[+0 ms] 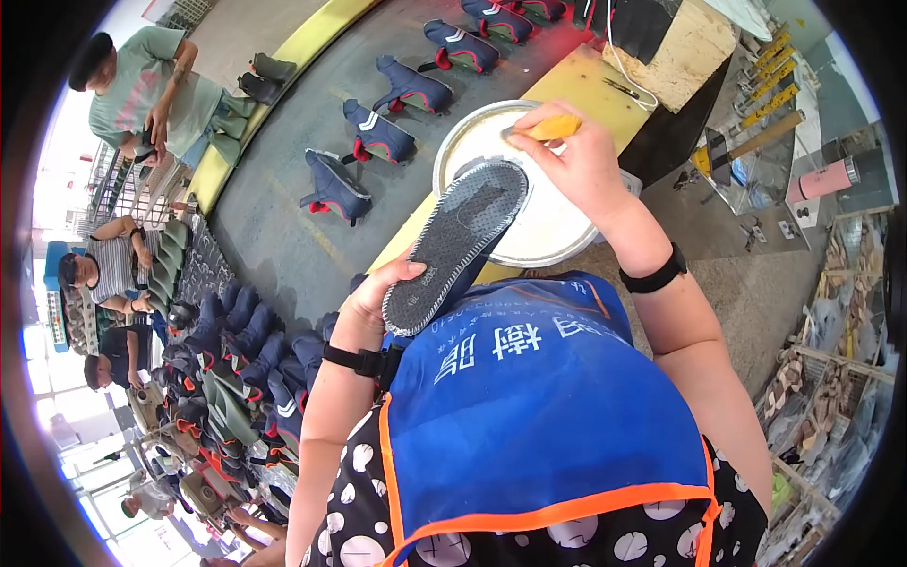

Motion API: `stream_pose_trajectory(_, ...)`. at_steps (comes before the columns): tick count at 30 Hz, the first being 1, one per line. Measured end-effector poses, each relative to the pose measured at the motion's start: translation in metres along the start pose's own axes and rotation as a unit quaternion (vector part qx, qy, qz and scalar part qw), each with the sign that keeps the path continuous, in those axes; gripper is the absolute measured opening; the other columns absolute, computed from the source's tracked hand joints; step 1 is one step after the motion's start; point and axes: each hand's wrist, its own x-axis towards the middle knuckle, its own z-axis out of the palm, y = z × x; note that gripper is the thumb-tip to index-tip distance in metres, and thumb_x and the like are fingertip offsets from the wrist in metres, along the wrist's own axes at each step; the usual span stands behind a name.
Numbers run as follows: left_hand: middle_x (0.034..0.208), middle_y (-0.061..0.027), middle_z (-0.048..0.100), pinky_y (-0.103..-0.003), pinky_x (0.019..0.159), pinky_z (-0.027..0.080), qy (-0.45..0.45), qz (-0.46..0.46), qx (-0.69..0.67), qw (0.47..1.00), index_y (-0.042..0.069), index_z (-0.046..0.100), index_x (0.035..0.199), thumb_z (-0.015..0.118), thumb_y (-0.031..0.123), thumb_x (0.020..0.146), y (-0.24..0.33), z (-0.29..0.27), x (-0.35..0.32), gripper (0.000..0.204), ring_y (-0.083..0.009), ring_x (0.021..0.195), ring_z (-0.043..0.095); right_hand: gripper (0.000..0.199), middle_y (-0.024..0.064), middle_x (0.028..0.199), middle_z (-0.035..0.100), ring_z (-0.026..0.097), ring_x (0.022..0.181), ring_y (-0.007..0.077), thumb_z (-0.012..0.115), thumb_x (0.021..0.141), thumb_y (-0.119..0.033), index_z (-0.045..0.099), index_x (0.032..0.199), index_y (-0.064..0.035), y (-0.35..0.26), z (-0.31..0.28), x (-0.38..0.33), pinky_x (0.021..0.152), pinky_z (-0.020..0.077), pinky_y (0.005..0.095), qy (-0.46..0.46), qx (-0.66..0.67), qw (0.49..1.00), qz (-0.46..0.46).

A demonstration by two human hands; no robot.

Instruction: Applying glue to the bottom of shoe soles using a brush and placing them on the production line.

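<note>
Nearest, a blue apron (529, 406) with orange edging is covering the person's front, and just past its top the left hand (370, 295) is grasping a dark shoe (455, 244) by its heel end, the thumb pressing on the edge of the upturned, white-stitched sole; the other fingers are hiding beneath, so I can't tell how they are curling. The shoe is slanting away from the apron, its toe end reaching over a big round bucket (441, 163) of whitish stuff. The right hand (593, 168) is pinching a yellow-handled tool (557, 127) between thumb and fingers, its dark tip hovering over the bucket near the shoe's toe. The bucket is sitting by the near yellow edge of a long grey worktop (269, 194). Further in, a row of navy shoe uppers (380, 132) is running lengthwise along that worktop. Dark boots (260, 85) are standing at its far yellow edge, and beyond them a co-worker (146, 90) in a pale green top is sitting.
</note>
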Motion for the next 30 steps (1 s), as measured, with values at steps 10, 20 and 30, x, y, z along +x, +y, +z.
stream_pose_trajectory(10,0.135,-0.0147,0.054,-0.03,0.096,0.05,-0.044,0.05,0.009,0.998,0.0,0.03,0.15,0.067,0.022,0.077,0.004,0.003,-0.005,0.084,-0.0189,0.115,0.06,0.015,0.0054,0.089,0.07,0.066,0.079,0.0179,0.077,0.082,-0.009,0.07,0.094,-0.0037,0.031,0.026,-0.003,0.072,0.052,0.0294,-0.056,0.12,0.99,0.057)
stream_pose_trajectory(20,0.106,-0.0176,0.07,-0.04,0.081,0.06,0.2,0.175,-0.263,0.927,-0.005,0.058,0.119,0.058,0.018,0.089,-0.03,-0.123,-0.042,0.038,-0.0291,0.088,0.071,0.02,0.0033,0.084,0.063,0.058,0.071,0.0074,0.068,0.095,-0.015,0.065,0.102,0.0036,0.068,-0.003,-0.042,0.062,0.0485,0.022,0.097,0.129,0.93,0.329)
stream_pose_trajectory(30,0.128,-0.0133,0.055,-0.052,0.084,0.055,0.461,0.249,-0.223,0.822,0.024,0.024,0.152,0.072,0.003,0.075,0.012,-0.311,-0.002,0.093,-0.0323,0.106,0.063,0.024,0.0003,0.086,0.061,0.055,0.071,0.0058,0.067,0.096,-0.023,0.065,0.107,-0.0013,0.047,-0.001,-0.047,0.062,0.0478,0.0206,0.139,0.072,0.91,0.385)
